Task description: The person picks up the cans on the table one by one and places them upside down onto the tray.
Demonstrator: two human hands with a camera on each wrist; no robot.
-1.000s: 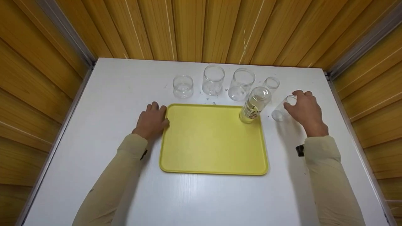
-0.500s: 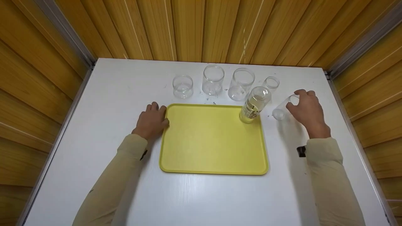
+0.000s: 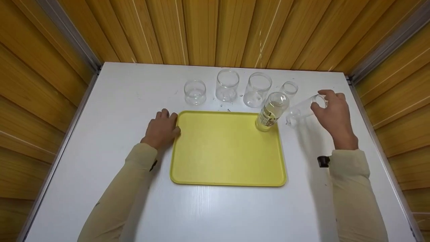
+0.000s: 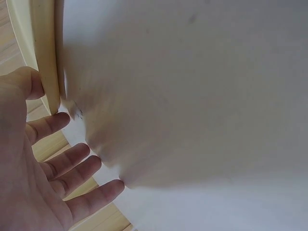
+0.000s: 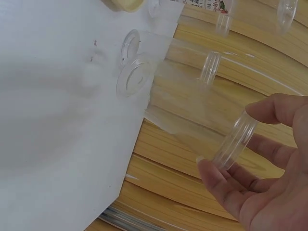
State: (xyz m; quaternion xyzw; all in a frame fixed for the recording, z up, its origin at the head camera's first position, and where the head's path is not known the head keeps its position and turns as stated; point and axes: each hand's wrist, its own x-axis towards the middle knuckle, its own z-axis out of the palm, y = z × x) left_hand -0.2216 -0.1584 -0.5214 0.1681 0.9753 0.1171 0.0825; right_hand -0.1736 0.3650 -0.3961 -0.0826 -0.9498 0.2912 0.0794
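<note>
long beige sleeves [image 3: 354, 198] show a small black piece [image 3: 324, 161] at each cuff [image 3: 350, 164].

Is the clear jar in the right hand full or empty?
Looks empty: in the right wrist view, wood panelling shows through the clear jar, and no contents are visible.

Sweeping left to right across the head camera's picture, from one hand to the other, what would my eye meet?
By their middles: left hand, short jar, first tall jar, second tall jar, printed bottle, narrow jar, held jar, right hand. The yellow tray spans several of these, so I left it out.
</note>
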